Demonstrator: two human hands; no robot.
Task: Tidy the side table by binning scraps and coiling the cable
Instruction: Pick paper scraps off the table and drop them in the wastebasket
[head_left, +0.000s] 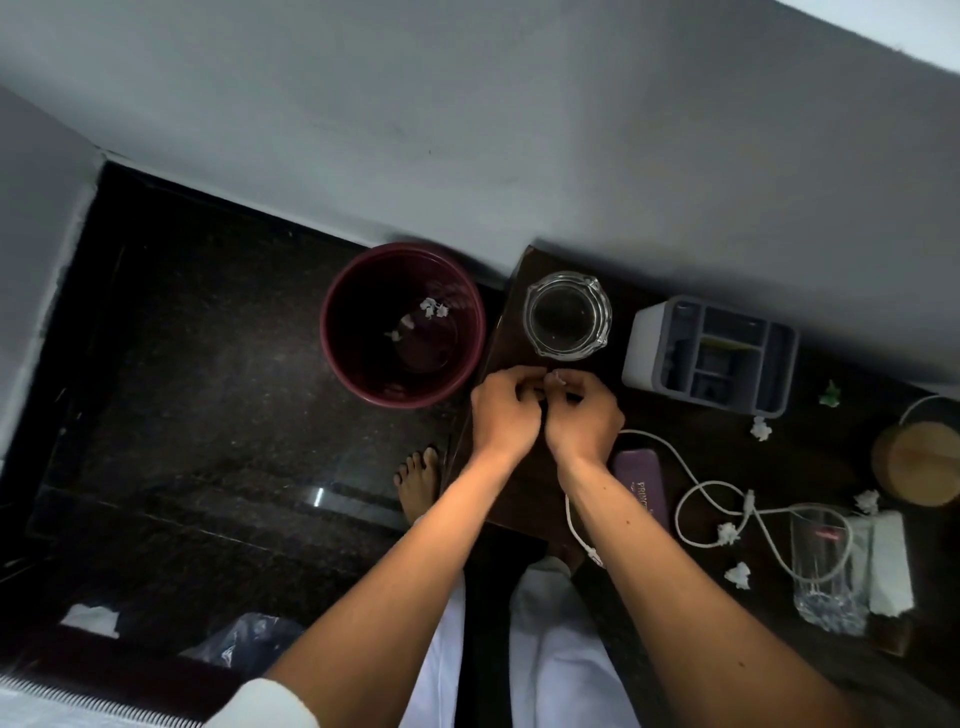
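Note:
My left hand (506, 410) and my right hand (582, 415) meet over the left end of the dark side table (524, 493), fingers curled together. A small white paper scrap (560, 378) shows at my right fingertips. The maroon bin (402, 325) stands on the floor left of the table, with a few white scraps (434, 307) inside. A white cable (727, 506) lies in loose loops on the table to the right. More crumpled scraps lie around it: one (761, 428) by the organiser, one (727, 533) inside the loops, one (738, 575) near the front.
A glass ashtray (567, 315) sits just beyond my hands. A grey desk organiser (709, 353), a purple case (640, 491), a drinking glass (826, 571), a wooden lid (917, 462), folded tissue (891, 561) and a green scrap (830, 393) fill the table's right. My bare foot (418, 480) is beside the table.

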